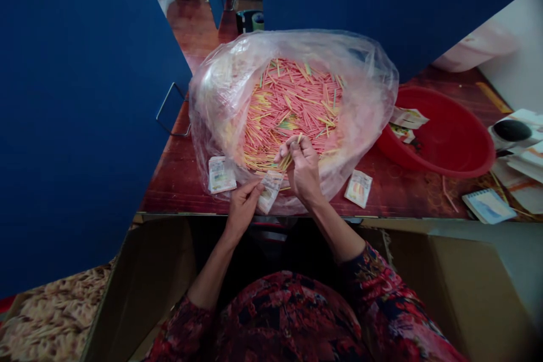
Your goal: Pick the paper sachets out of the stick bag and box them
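My left hand (241,210) pinches a small printed packet (270,192) by its left edge, just in front of a clear plastic bag (365,76). Heaped in the open bag are many thin sticks (297,93), mostly pink, with some yellow and green. Over the near side of this heap, my right hand (305,174) is closed on a few yellow sticks (287,160); their exact number cannot be made out. A stack of similar packets (222,174) lies left of my left hand, against the bag. Another printed packet (358,188) rests to the right of the bag.
A red basin (460,138) with some packets inside stands on the dark red table (167,195). Near the right edge lie a small spiral notebook (488,205) and loose strands. Blue panels (85,96) rise left and behind. Cardboard boxes (475,288) flank my lap.
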Available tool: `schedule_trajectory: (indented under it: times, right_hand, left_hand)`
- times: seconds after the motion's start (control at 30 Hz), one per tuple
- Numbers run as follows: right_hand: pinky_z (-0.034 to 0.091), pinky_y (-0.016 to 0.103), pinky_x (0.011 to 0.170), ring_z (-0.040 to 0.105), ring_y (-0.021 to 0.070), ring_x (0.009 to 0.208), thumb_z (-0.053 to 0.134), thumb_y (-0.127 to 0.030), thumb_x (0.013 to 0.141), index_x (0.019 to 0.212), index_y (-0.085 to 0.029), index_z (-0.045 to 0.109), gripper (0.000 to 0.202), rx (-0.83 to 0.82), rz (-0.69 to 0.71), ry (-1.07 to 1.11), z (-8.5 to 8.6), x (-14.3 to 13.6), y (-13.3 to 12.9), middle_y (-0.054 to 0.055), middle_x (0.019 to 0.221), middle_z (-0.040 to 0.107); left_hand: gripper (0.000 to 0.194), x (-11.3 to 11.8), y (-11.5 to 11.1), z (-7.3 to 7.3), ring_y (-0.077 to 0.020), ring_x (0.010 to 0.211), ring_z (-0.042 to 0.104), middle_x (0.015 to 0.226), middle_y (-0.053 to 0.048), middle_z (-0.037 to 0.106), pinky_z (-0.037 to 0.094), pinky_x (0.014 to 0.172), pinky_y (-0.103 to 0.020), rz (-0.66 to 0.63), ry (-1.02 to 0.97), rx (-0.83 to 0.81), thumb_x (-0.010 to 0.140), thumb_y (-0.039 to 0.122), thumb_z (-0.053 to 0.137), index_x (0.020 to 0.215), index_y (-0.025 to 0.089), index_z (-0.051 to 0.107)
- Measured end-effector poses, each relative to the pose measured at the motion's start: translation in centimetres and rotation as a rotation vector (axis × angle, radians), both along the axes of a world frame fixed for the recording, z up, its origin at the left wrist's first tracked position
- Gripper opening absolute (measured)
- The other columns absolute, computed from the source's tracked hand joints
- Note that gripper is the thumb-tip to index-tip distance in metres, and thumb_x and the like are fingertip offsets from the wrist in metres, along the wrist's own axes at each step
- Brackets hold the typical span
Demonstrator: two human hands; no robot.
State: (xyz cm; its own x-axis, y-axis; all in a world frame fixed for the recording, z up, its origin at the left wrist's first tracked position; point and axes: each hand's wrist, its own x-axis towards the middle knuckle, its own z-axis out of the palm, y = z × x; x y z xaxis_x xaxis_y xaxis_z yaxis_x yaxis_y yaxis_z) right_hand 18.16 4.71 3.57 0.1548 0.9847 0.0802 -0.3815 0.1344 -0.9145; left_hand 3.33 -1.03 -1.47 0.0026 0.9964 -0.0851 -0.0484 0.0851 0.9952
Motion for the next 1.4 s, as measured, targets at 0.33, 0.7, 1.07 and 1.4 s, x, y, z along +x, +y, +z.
schedule_trajectory:
  times: [0.33,0.7,1.07,1.4]
  right_hand:
    - [0.054,0.026,0.07,0.06,0.0104,0.068,0.05,-0.041,0.101,0.092,-0.025,0.047,0.019,0.065,0.039,-0.141,0.8,-1.3,-1.7,-0.005,0.077,0.052]
    - [0.055,0.027,0.072,0.062,0.0106,0.071,0.048,-0.04,0.103,0.091,-0.024,0.048,0.019,0.097,-0.035,-0.244,1.0,-1.5,-3.0,-0.003,0.081,0.054]
    - [0.055,0.027,0.071,0.063,0.011,0.068,0.051,-0.039,0.101,0.092,-0.025,0.049,0.016,0.057,-0.075,-0.165,1.1,-1.2,-2.5,-0.005,0.078,0.055]
    - [0.055,0.027,0.072,0.066,0.0131,0.076,0.052,-0.038,0.099,0.098,-0.025,0.052,0.013,-0.032,0.02,-0.101,0.2,-1.5,-2.9,-0.003,0.082,0.061]
  left_hand:
    - [0.035,0.2,-0.3,-0.4,-0.018,0.077,0.066,0.086,-0.003,0.077,0.054,0.075,-0.029,-0.013,-0.082,-0.107,0.082,0.048,0.073,0.098,0.018,0.081]
    - [0.034,0.6,-0.5,0.2,-0.0175,0.079,0.065,0.086,-0.002,0.075,0.053,0.075,-0.027,-0.047,-0.108,-0.131,0.084,0.048,0.071,0.093,0.017,0.08]
    - [0.033,0.9,-0.4,0.1,-0.02,0.088,0.068,0.09,-0.003,0.077,0.054,0.085,-0.032,-0.055,-0.141,-0.16,0.083,0.048,0.073,0.095,0.018,0.08]
    - [0.026,1.0,-0.1,0.2,-0.0229,0.101,0.07,0.105,-0.006,0.078,0.052,0.098,-0.037,-0.01,-0.085,-0.014,0.086,0.04,0.072,0.1,0.022,0.082]
